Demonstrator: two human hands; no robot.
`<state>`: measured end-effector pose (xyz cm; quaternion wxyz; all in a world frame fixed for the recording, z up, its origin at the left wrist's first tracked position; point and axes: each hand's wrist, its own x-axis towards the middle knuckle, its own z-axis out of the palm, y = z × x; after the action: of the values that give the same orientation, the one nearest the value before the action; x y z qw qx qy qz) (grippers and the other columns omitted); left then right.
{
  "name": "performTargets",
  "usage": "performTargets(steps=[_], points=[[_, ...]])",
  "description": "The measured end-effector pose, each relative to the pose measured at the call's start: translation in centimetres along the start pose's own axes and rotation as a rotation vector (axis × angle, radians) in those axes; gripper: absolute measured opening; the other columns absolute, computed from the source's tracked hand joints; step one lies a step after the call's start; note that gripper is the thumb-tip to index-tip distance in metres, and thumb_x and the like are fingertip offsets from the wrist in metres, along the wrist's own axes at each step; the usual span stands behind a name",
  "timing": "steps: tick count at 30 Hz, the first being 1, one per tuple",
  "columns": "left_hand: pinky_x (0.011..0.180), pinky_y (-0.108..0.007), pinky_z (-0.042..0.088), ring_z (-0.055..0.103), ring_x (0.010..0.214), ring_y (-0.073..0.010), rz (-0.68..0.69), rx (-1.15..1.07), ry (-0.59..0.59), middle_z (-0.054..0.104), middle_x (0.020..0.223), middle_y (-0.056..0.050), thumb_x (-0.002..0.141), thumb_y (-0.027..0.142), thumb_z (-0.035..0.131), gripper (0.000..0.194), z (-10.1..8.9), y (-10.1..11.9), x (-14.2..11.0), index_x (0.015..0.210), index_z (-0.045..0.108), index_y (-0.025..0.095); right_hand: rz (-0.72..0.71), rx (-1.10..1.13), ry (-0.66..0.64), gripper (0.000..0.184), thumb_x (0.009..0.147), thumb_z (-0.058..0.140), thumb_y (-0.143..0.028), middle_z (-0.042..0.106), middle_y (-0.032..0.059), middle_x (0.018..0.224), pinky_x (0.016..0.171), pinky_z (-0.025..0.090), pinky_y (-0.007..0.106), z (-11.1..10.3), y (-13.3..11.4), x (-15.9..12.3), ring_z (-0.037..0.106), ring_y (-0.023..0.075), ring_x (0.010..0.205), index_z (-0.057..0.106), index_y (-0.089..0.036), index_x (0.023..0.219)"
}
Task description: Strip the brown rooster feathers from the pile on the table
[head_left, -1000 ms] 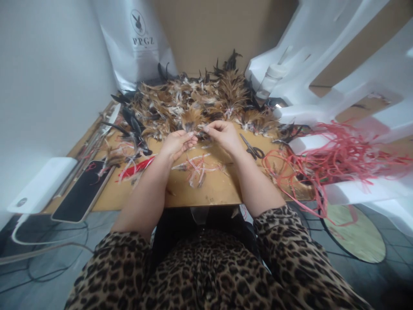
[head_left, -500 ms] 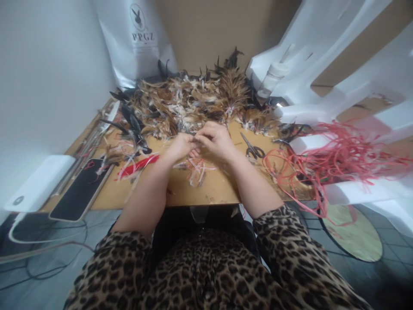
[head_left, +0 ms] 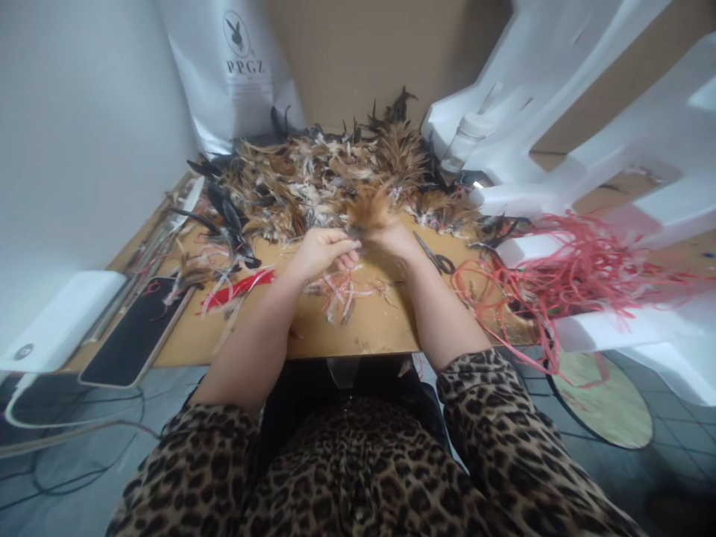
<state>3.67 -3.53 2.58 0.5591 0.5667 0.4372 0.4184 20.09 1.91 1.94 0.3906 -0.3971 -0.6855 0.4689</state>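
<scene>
My left hand (head_left: 324, 253) is closed in a pinch over the table, thumb against forefinger; what lies between the tips is too small to make out. Just right of it, my right hand (head_left: 396, 240) is smeared by motion. A blurred tuft of brown feathers (head_left: 370, 209) stands up from its fingers, the base close to the left fingertips. Beyond both hands spreads a heap of brown and white feather bunches (head_left: 313, 171). Below them lie pink and white ribbon scraps (head_left: 339, 294). Dark-handled scissors (head_left: 441, 262) rest beside the right wrist.
On the left are a phone (head_left: 137, 328), a white power bank (head_left: 64, 317) with a cable, and red ribbon strips (head_left: 238, 289). Pink ribbon strands (head_left: 593, 268) pile over white foam at right. A clear bottle (head_left: 467, 142) and a white bag (head_left: 240, 89) stand behind.
My hands were together; the right has moved slightly right and away from the left. A brown feather tuft now shows at the right hand. The view has shifted slightly.
</scene>
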Motion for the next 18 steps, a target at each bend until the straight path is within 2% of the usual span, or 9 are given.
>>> performTargets(steps=[3,5,8,11,14,18], points=[[0.047,-0.016,0.044,0.058,0.047,-0.0070,0.002,-0.138,0.164,0.065,0.060,-0.006,0.072,0.027,0.068,0.019,-0.5,-0.1,0.5,0.067,0.065,0.009,-0.017,0.057,0.048,0.024,0.063,0.067,-0.036,0.059,-0.0018,0.059,0.054,0.037,0.021,0.8,0.6,0.1,0.045,0.0068,0.053,0.062,-0.013,0.067],[0.047,-0.014,0.044,0.058,0.048,-0.0061,-0.023,-0.227,0.230,0.066,0.062,-0.005,0.074,0.024,0.066,0.016,-1.0,-0.4,0.8,0.075,0.065,0.008,-0.027,0.061,0.081,0.024,0.063,0.067,-0.036,0.057,-0.0026,0.058,0.054,0.035,0.021,1.2,0.7,0.1,0.043,0.0062,0.052,0.061,-0.013,0.067],[0.050,-0.014,0.046,0.058,0.049,-0.0055,-0.060,-0.308,0.278,0.065,0.062,-0.004,0.077,0.020,0.063,0.013,-1.4,-0.8,1.1,0.080,0.064,0.007,-0.044,-0.007,0.067,0.023,0.066,0.065,-0.036,0.056,-0.0024,0.057,0.054,0.034,0.022,1.6,0.6,-0.1,0.041,0.0066,0.052,0.063,-0.013,0.068],[0.051,-0.015,0.047,0.058,0.049,-0.0058,-0.056,-0.329,0.291,0.065,0.062,-0.005,0.077,0.019,0.062,0.012,-1.6,-1.1,1.2,0.079,0.063,0.007,-0.132,-0.145,0.030,0.021,0.071,0.060,-0.034,0.058,-0.0011,0.060,0.056,0.034,0.023,2.1,0.1,-0.6,0.044,0.0080,0.055,0.065,-0.013,0.070],[0.046,-0.015,0.045,0.056,0.043,-0.0062,-0.057,-0.265,0.324,0.062,0.055,-0.003,0.077,0.016,0.060,0.010,-1.4,-1.3,1.5,0.073,0.062,0.007,-0.305,-0.359,0.016,0.018,0.076,0.054,-0.026,0.059,0.0009,0.064,0.061,0.035,0.024,2.7,-0.8,-1.3,0.047,0.0098,0.061,0.064,-0.013,0.068],[0.040,-0.015,0.040,0.050,0.036,-0.0059,-0.046,0.005,0.326,0.057,0.046,0.000,0.074,0.013,0.059,0.014,-1.2,-1.7,1.5,0.060,0.060,0.010,-0.492,-0.640,-0.078,0.021,0.079,0.047,-0.018,0.057,0.0041,0.067,0.067,0.035,0.026,3.5,-2.1,-2.1,0.047,0.0128,0.066,0.063,-0.014,0.066]])
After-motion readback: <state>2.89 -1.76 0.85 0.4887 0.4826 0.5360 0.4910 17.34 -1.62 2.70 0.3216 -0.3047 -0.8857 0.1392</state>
